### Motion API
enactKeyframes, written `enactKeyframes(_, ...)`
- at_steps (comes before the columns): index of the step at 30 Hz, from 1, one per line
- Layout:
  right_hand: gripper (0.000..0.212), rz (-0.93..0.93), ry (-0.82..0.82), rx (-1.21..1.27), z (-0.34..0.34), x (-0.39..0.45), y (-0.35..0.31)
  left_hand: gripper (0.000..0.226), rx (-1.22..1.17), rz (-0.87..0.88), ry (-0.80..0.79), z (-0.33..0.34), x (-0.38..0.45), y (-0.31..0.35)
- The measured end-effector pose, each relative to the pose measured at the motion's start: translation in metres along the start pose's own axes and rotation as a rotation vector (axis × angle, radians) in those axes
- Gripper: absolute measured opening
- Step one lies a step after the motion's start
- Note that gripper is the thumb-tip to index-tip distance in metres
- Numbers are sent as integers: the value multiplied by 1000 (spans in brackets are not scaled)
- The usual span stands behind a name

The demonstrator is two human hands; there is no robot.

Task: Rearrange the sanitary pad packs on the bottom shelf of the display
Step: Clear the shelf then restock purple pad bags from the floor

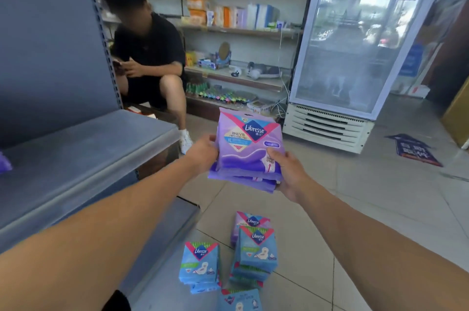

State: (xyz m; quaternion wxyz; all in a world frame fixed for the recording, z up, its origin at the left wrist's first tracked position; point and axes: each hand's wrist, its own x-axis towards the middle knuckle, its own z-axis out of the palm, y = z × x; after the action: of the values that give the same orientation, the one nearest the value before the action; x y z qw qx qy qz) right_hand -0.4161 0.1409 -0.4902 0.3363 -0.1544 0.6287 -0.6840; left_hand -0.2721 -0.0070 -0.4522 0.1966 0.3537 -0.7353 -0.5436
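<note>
I hold a stack of purple Libresse pad packs (247, 150) in the air in front of me, above the tiled floor. My left hand (203, 153) grips the stack's left edge and my right hand (289, 171) grips its lower right corner, thumb on top. Below, on the floor, lie blue pad packs (200, 265), a second blue stack (256, 249) leaning on a purple pack (250, 222), and one more blue pack (239, 301) at the bottom edge. The grey display's bottom shelf (162, 239) lies low on my left.
A grey upper shelf (83, 155) juts out at left with a purple pack's corner (3, 163) on it. A person in black (149, 56) squats behind it. A glass-door fridge (355, 44) stands at right, stocked shelves (241, 31) behind.
</note>
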Motion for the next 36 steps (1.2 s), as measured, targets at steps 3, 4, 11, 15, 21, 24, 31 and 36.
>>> enactKeyframes(3, 47, -86, -52, -3, 43, -11, -24, 12, -146, -48, 0, -43, -27, 27)
enactKeyframes(4, 50, -106, -94, -11, 58, -14, -29, 14, -170, -58, 0, -59, -33, 30)
enactKeyframes(11, 42, -205, -341, -161, 174, -43, -46, 66, 205, 44, 306, -172, -92, 17)
enactKeyframes(15, 45, -228, -488, -262, 234, -59, -39, 98, 316, 65, 398, -219, -130, 5)
enactKeyframes(21, 48, -271, -679, -361, 315, -84, -33, 89, 673, 4, 472, -281, -171, -8)
enactKeyframes(24, 52, -312, -753, -396, 354, -89, -30, 84, 757, -85, 529, -302, -182, -14)
enactKeyframes(31, 59, -388, -826, -552, 423, -83, -4, 86, 810, -332, 666, -317, -174, -53)
enactKeyframes(36, 72, -358, -925, -557, 442, -68, 26, 85, 1004, -537, 779, -309, -155, -65)
